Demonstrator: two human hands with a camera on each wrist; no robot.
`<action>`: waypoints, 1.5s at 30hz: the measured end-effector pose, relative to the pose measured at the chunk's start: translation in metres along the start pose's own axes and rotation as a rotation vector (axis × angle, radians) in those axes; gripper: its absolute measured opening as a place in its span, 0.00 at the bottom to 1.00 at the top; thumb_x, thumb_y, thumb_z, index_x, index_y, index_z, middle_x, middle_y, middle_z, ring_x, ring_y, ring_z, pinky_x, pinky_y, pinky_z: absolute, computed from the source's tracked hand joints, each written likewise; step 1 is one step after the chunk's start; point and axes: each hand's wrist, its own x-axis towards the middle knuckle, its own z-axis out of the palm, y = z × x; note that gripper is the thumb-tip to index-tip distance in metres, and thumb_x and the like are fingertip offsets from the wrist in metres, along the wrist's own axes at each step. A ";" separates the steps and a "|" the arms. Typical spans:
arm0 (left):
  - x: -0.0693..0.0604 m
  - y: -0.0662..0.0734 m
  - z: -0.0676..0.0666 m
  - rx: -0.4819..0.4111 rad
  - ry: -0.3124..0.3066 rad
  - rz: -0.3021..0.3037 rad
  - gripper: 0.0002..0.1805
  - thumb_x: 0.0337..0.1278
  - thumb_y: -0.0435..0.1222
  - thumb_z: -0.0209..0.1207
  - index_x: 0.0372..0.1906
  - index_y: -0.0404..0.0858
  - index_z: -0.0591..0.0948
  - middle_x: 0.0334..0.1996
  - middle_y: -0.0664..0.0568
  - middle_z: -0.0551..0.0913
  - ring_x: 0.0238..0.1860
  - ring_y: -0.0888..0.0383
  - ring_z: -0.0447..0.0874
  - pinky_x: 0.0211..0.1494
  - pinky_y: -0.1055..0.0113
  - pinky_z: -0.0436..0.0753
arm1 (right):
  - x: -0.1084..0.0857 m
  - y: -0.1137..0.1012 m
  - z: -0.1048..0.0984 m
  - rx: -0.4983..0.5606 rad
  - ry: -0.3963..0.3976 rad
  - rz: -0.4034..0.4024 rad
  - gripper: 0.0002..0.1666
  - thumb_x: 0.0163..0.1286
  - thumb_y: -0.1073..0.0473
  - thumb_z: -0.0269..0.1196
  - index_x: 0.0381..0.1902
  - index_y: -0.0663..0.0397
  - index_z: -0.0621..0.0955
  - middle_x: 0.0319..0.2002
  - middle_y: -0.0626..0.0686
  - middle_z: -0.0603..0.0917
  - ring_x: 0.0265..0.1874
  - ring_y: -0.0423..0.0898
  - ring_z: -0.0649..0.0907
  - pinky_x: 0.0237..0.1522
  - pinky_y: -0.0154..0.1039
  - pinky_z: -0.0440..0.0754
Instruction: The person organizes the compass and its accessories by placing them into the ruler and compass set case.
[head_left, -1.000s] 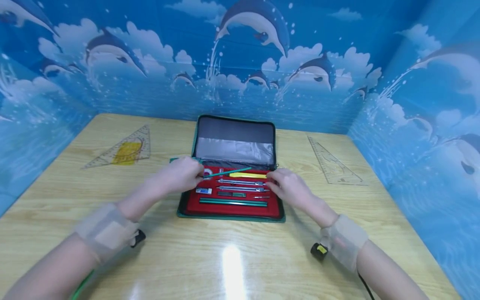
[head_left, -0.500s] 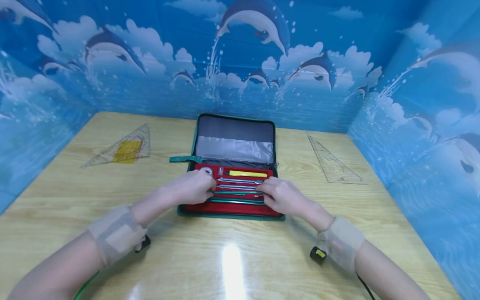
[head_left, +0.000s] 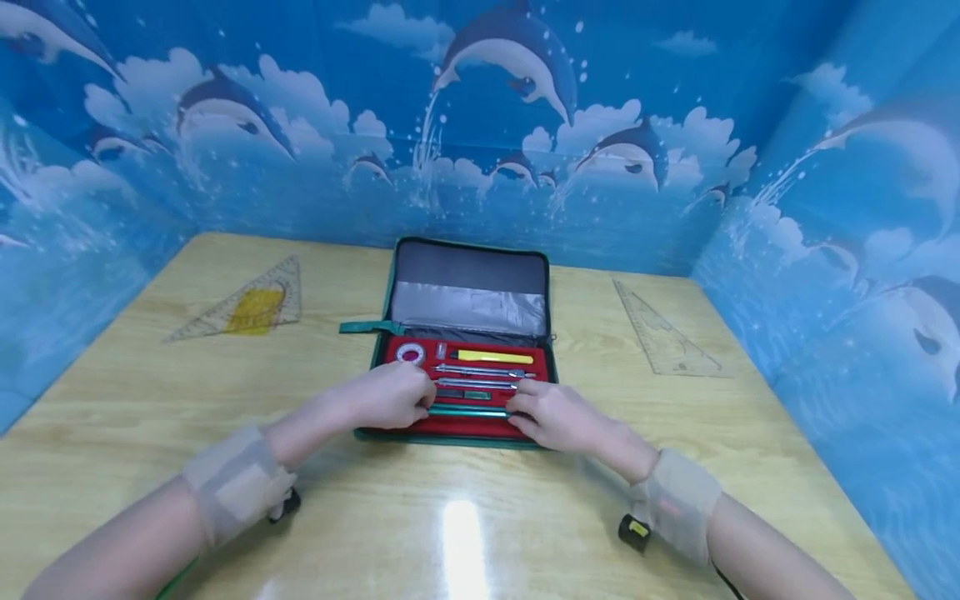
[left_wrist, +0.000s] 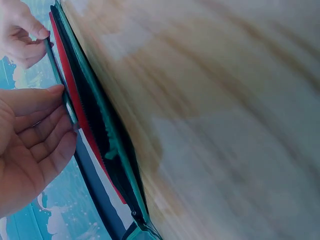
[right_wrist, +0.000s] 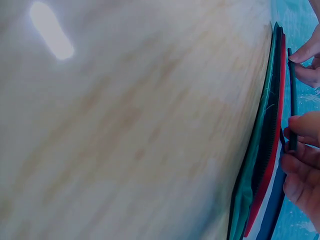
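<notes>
An unzipped green zip case (head_left: pixel 457 443) lies flat, its red tray (head_left: pixel 480 429) full of drawing tools. Both hands pinch one slim green pencil (right_wrist: pixel 293 95) by its ends, just above the tray's front part. My left hand (head_left: pixel 393 395) grips the left end between thumb and fingers; my right hand (head_left: pixel 551 412) pinches the right end. In the head view green pencils overlap between the hands, and I cannot separate the held one from those below. Behind them sit two metal compasses (head_left: pixel 480 372), a yellow utility knife (head_left: pixel 491 357) and a white ring-shaped item (head_left: pixel 410 353).
The case's grey lid (head_left: pixel 471 267) stands raised at the back, with a green strap (head_left: pixel 367 327) out to the left. Clear set squares lie at far left (head_left: pixel 288 292), with a yellow patch, and far right (head_left: pixel 663 337). Dolphin-print cloth (head_left: pixel 480 167) encloses the table.
My left hand has brought the green pencil right and toward the front of the tray. My right hand has come forward from beside the yellow knife and taken the other end.
</notes>
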 end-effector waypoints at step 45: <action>-0.004 -0.017 -0.001 -0.047 0.012 -0.005 0.06 0.55 0.41 0.63 0.30 0.43 0.85 0.22 0.61 0.79 0.23 0.64 0.73 0.33 0.71 0.75 | -0.001 0.000 -0.002 -0.030 -0.127 -0.046 0.08 0.63 0.52 0.63 0.33 0.48 0.83 0.30 0.43 0.79 0.28 0.36 0.75 0.32 0.30 0.77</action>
